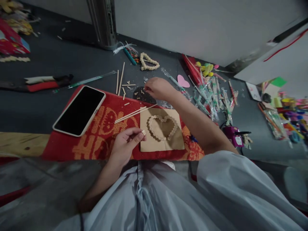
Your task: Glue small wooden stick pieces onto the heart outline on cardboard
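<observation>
My left hand (127, 144) pinches a small pale wooden piece (143, 132) between thumb and forefinger, at the left edge of a tan card (146, 144). On the card lies a heart outline of short wooden bits (162, 127). My right hand (157, 88) reaches beyond the card, fingers curled down over a dark heart-shaped piece (141, 95) strewn with cut stick bits. I cannot make out what those fingers hold. Two long thin sticks (134, 113) lie on the red cloth (96, 141) just above the card.
A black phone (80, 110) lies on the red cloth's left part. A finished stick heart (149, 62) and a pink paper heart (183, 81) sit farther back. Wrapped sticks (211, 96) and craft supplies (286, 118) crowd the right. A purple tool (233, 133) lies by my right forearm.
</observation>
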`<state>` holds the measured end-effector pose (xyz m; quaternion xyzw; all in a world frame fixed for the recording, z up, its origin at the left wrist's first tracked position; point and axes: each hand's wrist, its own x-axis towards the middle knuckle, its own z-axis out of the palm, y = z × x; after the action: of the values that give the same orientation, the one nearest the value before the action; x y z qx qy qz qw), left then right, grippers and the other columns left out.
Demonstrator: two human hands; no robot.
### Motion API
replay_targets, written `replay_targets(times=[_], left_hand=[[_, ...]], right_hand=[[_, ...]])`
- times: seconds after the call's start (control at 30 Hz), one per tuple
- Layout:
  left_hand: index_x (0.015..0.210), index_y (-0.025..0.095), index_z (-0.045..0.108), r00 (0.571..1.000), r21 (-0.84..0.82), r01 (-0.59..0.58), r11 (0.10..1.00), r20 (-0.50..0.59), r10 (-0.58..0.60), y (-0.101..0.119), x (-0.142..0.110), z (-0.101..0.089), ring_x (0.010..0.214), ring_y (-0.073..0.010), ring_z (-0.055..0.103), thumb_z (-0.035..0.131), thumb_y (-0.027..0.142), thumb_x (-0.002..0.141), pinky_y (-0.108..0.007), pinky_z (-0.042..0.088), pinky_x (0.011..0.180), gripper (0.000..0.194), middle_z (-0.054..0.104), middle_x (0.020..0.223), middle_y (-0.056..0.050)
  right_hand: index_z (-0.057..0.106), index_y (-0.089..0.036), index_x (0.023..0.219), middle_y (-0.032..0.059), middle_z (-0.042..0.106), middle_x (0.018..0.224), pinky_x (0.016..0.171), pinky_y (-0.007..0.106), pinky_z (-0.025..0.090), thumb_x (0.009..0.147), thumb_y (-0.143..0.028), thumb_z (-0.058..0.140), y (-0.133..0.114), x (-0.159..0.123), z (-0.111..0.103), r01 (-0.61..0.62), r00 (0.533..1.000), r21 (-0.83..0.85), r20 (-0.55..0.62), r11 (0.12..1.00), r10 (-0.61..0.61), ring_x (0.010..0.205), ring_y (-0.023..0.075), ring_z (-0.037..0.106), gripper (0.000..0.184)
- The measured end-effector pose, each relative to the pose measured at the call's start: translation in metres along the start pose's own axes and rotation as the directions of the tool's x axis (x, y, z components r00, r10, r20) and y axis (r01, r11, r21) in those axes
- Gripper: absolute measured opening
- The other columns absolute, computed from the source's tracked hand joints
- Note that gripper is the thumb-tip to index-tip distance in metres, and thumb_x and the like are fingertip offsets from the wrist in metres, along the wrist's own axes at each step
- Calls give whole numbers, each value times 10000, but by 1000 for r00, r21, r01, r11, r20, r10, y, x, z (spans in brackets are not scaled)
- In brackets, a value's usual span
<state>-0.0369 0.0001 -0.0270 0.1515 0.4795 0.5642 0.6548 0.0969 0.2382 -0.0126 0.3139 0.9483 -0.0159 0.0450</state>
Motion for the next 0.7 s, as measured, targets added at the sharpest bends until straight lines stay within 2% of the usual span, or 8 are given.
replay_targets(times=[0.2, 0.5, 0.6, 0.7], left_hand=[[720, 152, 758, 1000, 17, -21, 1000, 7, 21, 0, 1, -9, 635, -103, 672, 953, 493, 480, -190, 531, 668, 460, 727, 665, -30], [744, 158, 753, 999, 28, -48, 998, -3, 48, 0, -1, -12, 643, -109, 676, 947, 475, 512, -202, 552, 675, 438, 737, 699, -38], [732, 155, 744, 999, 26, -47, 999, -12, 48, 1, -2, -12, 636, -116, 676, 949, 483, 496, -214, 556, 664, 453, 732, 691, -38], [727, 148, 739, 998, 10, -56, 998, -30, 56, 2, -1, -12, 630, -111, 670, 956, 484, 477, -214, 554, 671, 471, 724, 673, -30]], right_hand=[[682, -151, 1020, 143, 709, 1094, 921, 399, 460, 916, -158, 475, 13, 11, 3, 30, 999, -42, -34, 999, -32, 1043, 264, 611, 232], [680, -171, 940, 114, 694, 1017, 850, 359, 454, 916, -149, 458, 13, 21, 0, 149, 989, -119, 40, 982, -145, 1008, 237, 589, 224], [658, -159, 916, 127, 688, 1023, 889, 383, 454, 903, -153, 457, 16, 21, 0, 170, 985, -85, -2, 982, -170, 1015, 244, 594, 202], [647, -158, 915, 120, 691, 1000, 887, 380, 461, 873, -154, 482, 15, 13, -4, 132, 989, 43, -80, 990, -128, 952, 223, 605, 171]])
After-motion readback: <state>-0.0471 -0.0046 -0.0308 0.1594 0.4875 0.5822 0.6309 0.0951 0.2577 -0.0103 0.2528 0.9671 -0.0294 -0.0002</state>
